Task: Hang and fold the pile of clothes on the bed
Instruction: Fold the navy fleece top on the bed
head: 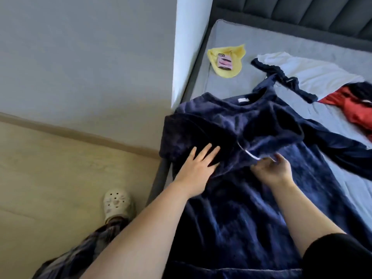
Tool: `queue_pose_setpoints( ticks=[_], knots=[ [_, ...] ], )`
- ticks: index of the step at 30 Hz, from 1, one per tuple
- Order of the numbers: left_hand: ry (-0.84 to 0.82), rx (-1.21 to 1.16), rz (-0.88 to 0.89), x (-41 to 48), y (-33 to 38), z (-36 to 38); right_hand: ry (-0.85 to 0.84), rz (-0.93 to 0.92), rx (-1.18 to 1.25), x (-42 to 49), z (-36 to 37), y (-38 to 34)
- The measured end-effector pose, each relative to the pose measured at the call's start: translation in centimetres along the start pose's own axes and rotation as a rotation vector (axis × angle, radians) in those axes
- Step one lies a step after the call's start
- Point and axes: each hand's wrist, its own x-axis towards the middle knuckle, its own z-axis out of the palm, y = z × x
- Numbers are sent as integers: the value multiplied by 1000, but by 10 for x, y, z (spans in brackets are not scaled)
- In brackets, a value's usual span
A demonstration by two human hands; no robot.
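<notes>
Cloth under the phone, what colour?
Yellow cloth, under the phone; head view.

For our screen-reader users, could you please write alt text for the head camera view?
A person's left hand presses flat on a dark blue velvety garment spread over a grey mattress, while the right hand pinches a thin white hanger hook. Farther back lie a yellow cloth under a pink phone, plus white and red clothes.

Plain pale grey painted wall [80, 53]: left and far. Pale wood-look plank floor [60, 168]: near left, edged by a beige skirting strip [80, 129] along the wall foot. White wall corner [191, 47]: far centre, brightly lit. Dark grey channel-padded headboard [302, 11]: far right. Grey mattress [231, 35] in dark grey bed frame [159, 176]: right.
</notes>
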Motion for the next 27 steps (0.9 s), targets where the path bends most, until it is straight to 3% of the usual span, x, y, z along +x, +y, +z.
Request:
queue_pose_setpoints(
  ticks=[1,3,7,9,11,14,17,20,23,25,27],
  knots=[
    [-62,-44,-22,-3,10,7,-33,18,105,-9,-19,-7],
    [-96,-75,-57,-3,23,10,68,-58,-29,-27,-57,-14],
    [46,-157,-143,-1,37,-6,201,-168,31,-33,-74,-27],
    [159,-207,-285,-5,47,-13,207,-100,-56,-39,-66,-26],
    [164,-331,-518,-5,55,-21,194,23,-239,-41,-61,-27],
    [-86,-790,-894,2,64,-28,171,105,-467,-48,-53,-28],
    [-294,-1598,-1187,3,77,-29,177,89,-460,-59,-49,-39],
    [-151,-2257,-1163,-1,82,-20,36,59,-294,-78,-50,-60],
    [-10,-2515,-1014,-9,78,-10,-36,-49,-180,-94,-66,-86],
    [100,-2590,-972,-15,74,-7,95,-58,-189,-97,-88,-92],
    [175,-2603,-976,-19,72,-5,318,-24,-384,-94,-117,-81]
  ],
)
